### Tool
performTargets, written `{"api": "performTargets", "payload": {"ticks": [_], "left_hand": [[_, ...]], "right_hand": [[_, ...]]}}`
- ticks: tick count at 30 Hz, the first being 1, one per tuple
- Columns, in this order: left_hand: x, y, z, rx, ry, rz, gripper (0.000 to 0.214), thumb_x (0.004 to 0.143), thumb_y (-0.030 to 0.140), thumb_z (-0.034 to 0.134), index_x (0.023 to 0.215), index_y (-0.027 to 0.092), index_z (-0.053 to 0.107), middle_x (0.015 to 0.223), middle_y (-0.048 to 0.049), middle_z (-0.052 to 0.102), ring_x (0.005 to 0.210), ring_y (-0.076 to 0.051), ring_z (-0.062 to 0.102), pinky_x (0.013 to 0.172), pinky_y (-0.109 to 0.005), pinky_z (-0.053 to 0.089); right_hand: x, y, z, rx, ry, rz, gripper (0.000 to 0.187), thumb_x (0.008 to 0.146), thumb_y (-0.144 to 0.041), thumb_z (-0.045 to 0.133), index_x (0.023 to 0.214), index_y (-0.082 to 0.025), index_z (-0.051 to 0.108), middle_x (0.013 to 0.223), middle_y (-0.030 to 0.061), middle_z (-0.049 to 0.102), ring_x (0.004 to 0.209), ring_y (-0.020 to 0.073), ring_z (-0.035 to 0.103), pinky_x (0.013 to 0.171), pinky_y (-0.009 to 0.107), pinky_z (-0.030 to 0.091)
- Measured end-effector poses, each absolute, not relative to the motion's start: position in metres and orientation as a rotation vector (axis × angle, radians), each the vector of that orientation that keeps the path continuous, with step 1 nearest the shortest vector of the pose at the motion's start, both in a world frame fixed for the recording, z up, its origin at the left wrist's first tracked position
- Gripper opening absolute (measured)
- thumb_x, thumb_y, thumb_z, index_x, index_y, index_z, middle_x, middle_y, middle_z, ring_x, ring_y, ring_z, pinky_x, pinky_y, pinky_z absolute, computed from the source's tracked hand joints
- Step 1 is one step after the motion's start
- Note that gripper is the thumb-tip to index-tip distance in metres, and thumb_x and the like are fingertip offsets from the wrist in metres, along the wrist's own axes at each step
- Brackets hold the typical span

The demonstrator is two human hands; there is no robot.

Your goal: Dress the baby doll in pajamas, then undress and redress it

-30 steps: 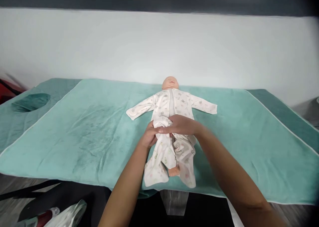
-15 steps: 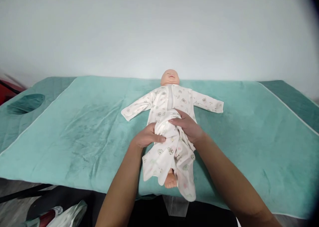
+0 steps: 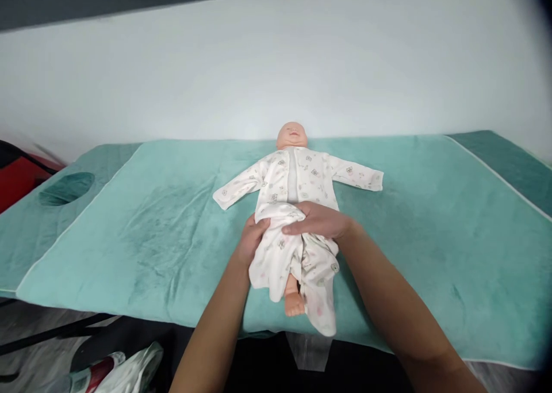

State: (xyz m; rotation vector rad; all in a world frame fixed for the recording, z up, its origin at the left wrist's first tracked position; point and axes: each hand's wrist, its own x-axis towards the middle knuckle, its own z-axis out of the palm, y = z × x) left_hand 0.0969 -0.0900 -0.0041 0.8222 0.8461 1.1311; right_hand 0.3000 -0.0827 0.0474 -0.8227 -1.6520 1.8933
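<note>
A baby doll lies face up on the teal bed cover, its head toward the wall. It wears a white printed long-sleeved top, sleeves spread to both sides. White printed baby pants bunch around its hips and legs. My left hand grips the pants' left edge, thumb on top. My right hand holds the pants' upper part at the doll's middle, fingers partly under the cloth. One bare foot shows below the cloth; the other leg is covered by a pant leg.
The teal-covered bed stands against a white wall. At its left end is a round face hole. A red and black item sits beyond that end. Below the front edge at left lies a clear bag.
Both hands have moved, the left outward to the pants' side edge. The pants' upper part lies flatter and wider over the doll's hips. The view has tilted a little.
</note>
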Motion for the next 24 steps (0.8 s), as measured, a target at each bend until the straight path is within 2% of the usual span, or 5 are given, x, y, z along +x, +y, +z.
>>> {"api": "performTargets", "payload": {"ticks": [4, 7, 15, 20, 24], "left_hand": [[0.095, -0.100, 0.011, 1.166, 0.775, 0.882, 0.061, 0.056, 0.032, 0.092, 0.110, 0.013, 0.071, 0.102, -0.0096, 0.075, 0.095, -0.027, 0.068, 0.080, -0.031, 0.054], [0.105, -0.116, 0.027, 1.248, 0.912, 0.933, 0.057, 0.065, 0.026, 0.087, 0.119, 0.016, 0.069, 0.118, -0.0098, 0.071, 0.112, -0.030, 0.064, 0.092, -0.034, 0.051], [0.128, -0.194, 0.051, 0.845, 1.070, 1.110, 0.053, 0.075, 0.028, 0.080, 0.126, 0.020, 0.066, 0.115, -0.0100, 0.073, 0.100, -0.028, 0.070, 0.087, -0.037, 0.055], [0.137, -0.266, 0.047, 0.551, 1.170, 1.221, 0.049, 0.083, 0.036, 0.072, 0.131, 0.029, 0.064, 0.129, -0.0084, 0.067, 0.110, -0.029, 0.068, 0.087, -0.039, 0.058], [0.136, -0.298, 0.028, 0.320, 1.230, 1.216, 0.042, 0.082, 0.040, 0.073, 0.124, 0.032, 0.069, 0.129, -0.0077, 0.067, 0.115, -0.030, 0.066, 0.088, -0.040, 0.060]], "right_hand": [[0.298, -0.085, 0.036, -0.715, -1.235, 1.879, 0.049, 0.075, -0.047, 0.080, 0.108, -0.012, 0.069, 0.097, 0.0072, 0.070, 0.085, 0.0178, 0.066, 0.077, 0.029, 0.052], [0.299, -0.086, 0.037, -0.759, -1.269, 1.857, 0.048, 0.075, -0.047, 0.079, 0.108, -0.013, 0.070, 0.100, 0.0078, 0.071, 0.089, 0.0191, 0.067, 0.078, 0.029, 0.053], [0.308, -0.075, 0.047, -0.608, -1.981, 1.850, 0.040, 0.075, -0.042, 0.079, 0.101, -0.013, 0.071, 0.099, 0.0047, 0.072, 0.092, 0.0183, 0.067, 0.080, 0.026, 0.050], [0.299, -0.069, 0.049, -0.607, -2.474, 1.603, 0.034, 0.068, -0.037, 0.082, 0.093, -0.016, 0.071, 0.091, -0.0007, 0.072, 0.085, 0.0149, 0.064, 0.072, 0.021, 0.044], [0.293, -0.069, 0.048, -0.541, -2.546, 1.660, 0.028, 0.069, -0.031, 0.078, 0.092, -0.018, 0.070, 0.094, -0.0015, 0.071, 0.086, 0.0141, 0.064, 0.072, 0.021, 0.043]]}}
